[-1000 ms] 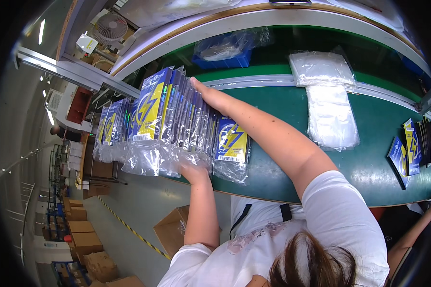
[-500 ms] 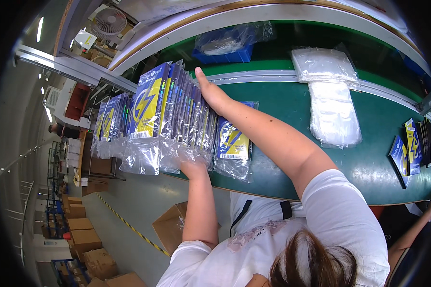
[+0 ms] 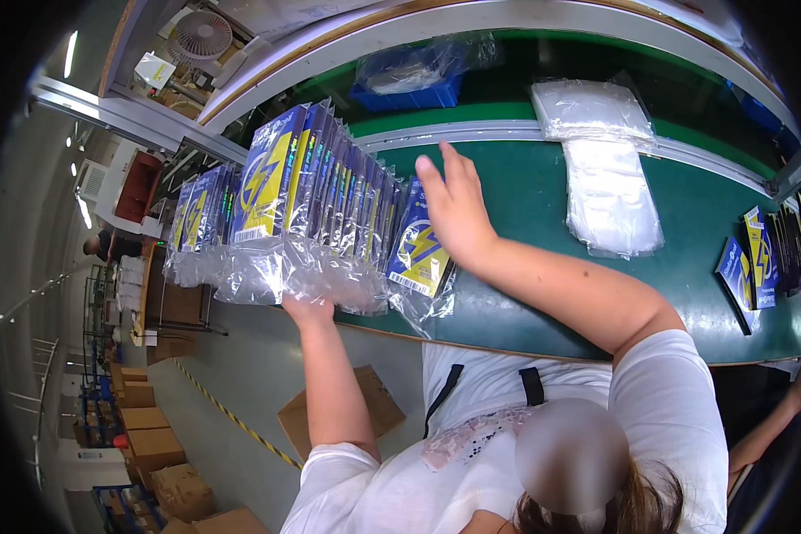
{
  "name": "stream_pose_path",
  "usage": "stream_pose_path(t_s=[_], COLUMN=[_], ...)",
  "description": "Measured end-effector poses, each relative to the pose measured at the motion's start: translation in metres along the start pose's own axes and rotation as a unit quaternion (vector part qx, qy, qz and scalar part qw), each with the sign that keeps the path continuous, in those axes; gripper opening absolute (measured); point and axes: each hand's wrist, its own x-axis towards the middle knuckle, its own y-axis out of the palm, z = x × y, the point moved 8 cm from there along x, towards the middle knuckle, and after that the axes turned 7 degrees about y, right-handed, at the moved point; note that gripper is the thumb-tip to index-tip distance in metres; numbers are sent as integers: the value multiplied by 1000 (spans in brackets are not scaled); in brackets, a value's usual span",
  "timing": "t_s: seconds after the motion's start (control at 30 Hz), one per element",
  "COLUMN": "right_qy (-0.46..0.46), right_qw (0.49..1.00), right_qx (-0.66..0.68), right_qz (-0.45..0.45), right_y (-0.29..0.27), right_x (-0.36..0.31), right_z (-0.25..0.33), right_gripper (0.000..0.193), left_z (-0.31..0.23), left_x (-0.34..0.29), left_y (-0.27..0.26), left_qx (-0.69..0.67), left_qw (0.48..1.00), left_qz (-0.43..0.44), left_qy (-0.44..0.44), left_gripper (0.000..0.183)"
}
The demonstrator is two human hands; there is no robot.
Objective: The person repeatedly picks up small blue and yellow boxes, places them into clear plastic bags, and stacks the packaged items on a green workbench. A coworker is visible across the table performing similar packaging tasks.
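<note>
A row of blue-and-yellow boxes in clear plastic bags (image 3: 267, 178) stands packed on edge at the left of the bench. My left hand (image 3: 310, 307) reaches in at the near side of that row, against the loose bag ends; its fingers are hidden by the plastic. A single bagged blue-and-yellow box (image 3: 421, 254) leans at the right end of the row, face toward me. Beside it my right hand (image 3: 458, 214) is open, with the thumb and fingers apart. Its edge overlaps the box in view; whether they touch, I cannot tell.
A pile of clear plastic bags (image 3: 610, 191) lies on the green bench (image 3: 516, 294). More blue-and-yellow boxes (image 3: 756, 258) stand at the far right, near another person's arm (image 3: 774, 418). A blue bin (image 3: 409, 93) sits behind the rail. A cardboard carton (image 3: 365, 400) is on the floor.
My right hand has moved right and nearer, from the top of the row to beside the single bagged box. My left hand has shifted left along the row's near side.
</note>
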Motion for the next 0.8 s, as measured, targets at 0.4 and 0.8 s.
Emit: stream_pose_path(t_s=[0.4,0.8], right_qy=[-5,99], right_qw=[999,992], right_qx=[48,74], right_qz=[21,39], right_y=[63,105], right_x=[-27,-14], right_z=[19,18], right_gripper=[77,94], left_z=[-15,-17], left_x=[34,35], left_y=[89,100], left_qx=[-157,-205], left_qw=[947,924], left_qz=[219,265], left_qy=[-172,-186], left_gripper=[53,49])
